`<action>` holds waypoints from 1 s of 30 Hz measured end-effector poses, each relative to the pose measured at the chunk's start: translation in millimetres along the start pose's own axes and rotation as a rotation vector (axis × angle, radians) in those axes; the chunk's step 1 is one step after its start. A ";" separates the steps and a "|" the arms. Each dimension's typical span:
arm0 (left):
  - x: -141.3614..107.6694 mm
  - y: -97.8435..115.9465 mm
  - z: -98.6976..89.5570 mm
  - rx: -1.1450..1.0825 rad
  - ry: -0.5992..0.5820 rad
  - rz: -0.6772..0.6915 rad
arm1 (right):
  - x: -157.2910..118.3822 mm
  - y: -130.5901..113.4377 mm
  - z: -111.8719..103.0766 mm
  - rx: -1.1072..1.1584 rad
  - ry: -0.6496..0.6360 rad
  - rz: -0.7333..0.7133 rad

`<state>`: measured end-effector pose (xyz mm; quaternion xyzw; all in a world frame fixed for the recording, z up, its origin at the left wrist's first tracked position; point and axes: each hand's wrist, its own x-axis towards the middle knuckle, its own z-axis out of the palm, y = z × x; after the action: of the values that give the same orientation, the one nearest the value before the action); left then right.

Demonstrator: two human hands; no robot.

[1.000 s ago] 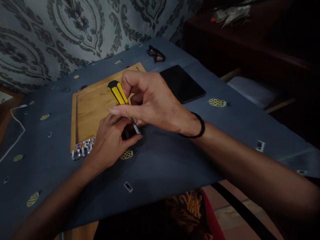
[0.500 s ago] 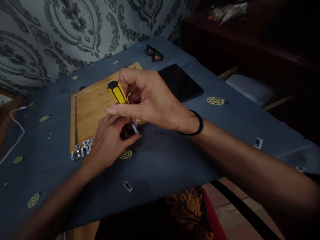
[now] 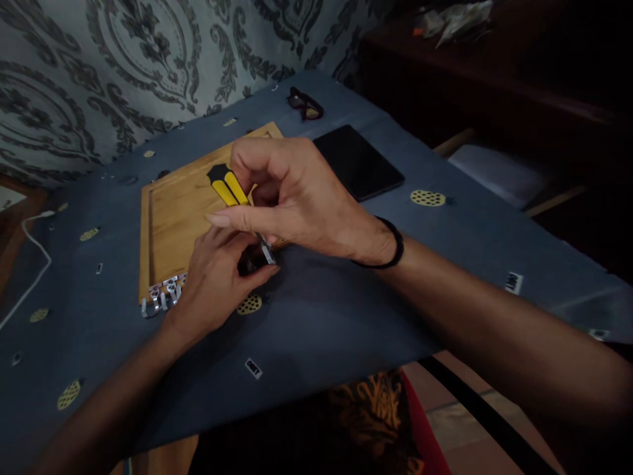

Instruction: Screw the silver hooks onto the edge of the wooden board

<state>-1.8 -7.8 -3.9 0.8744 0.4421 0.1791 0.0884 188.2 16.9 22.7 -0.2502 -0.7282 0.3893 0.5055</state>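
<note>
My right hand (image 3: 311,204) is closed around a screwdriver (image 3: 230,188) with a yellow and black handle. Its shaft slants down toward the near edge of a framed wooden board (image 3: 182,204). Under the shaft, a small metal hook (image 3: 268,254) shows by the thumb tip of my left hand (image 3: 217,277). The left fingers curl over the board's edge, closed on this hook. Several shiny metal hooks (image 3: 163,297) line the same edge at the board's left corner. The screwdriver's tip and the hook's fixing point are mostly hidden by my fingers.
A black tablet (image 3: 359,161) lies right of the board, with dark-framed glasses (image 3: 305,104) behind it. A white cable (image 3: 42,247) runs along the left side. The table has a blue patterned cloth (image 3: 326,316). Crumpled plastic (image 3: 462,23) rests on dark furniture at back right.
The screwdriver's handle has turned slightly and tilted a little to the left in my right hand. My left hand stays in place at the board's edge.
</note>
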 end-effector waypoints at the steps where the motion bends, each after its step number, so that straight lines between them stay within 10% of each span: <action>1: 0.2 0.2 0.0 -0.001 -0.005 -0.002 | 0.2 -0.2 0.9 -0.001 0.039 -0.025; 7: 0.3 0.1 0.3 0.034 -0.014 -0.011 | 1.7 -1.2 -1.1 -0.051 0.283 -0.120; 30: 0.3 -0.4 0.5 0.003 -0.011 -0.017 | -1.2 9.5 2.9 0.048 0.056 0.038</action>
<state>-1.7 -7.2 -4.4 0.8717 0.4495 0.1727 0.0910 185.7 20.6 13.7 -0.2625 -0.6995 0.4090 0.5240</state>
